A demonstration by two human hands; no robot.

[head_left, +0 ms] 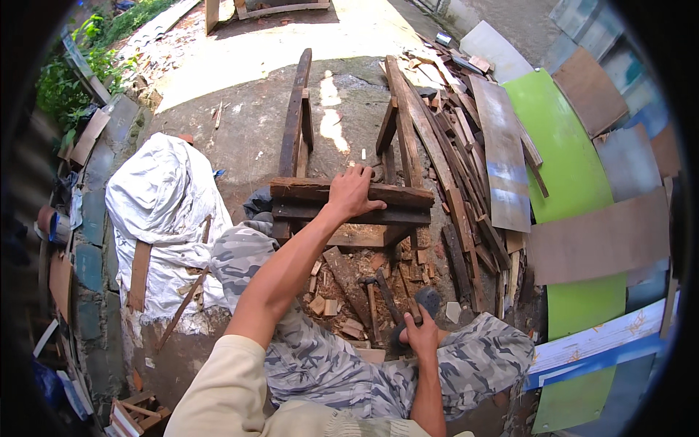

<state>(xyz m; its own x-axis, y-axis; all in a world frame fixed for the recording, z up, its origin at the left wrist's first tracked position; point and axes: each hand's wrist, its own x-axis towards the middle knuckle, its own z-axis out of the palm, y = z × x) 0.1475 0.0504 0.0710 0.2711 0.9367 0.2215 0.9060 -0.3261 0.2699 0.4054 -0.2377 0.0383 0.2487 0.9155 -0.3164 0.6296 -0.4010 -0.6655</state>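
Note:
My left hand (354,193) is closed over a rough brown wooden plank (306,191), fingers on its far side and thumb toward me. The plank lies across a dark wooden frame (293,120) whose two long legs stretch away from me. Low between my knees, my right hand (422,333) is closed around a slim wooden handle (408,291); what sits on its far end is not clear. A hammer (372,306) with a wooden handle is just left of that hand, beside a dark bar (389,296).
Wood offcuts and chips (331,306) litter the ground under the frame. At right lie a pile of long timber strips (466,167), a green sheet (561,146) and brown boards (601,244). A white cloth bundle (164,197) is at left. Sandals show by my right hand.

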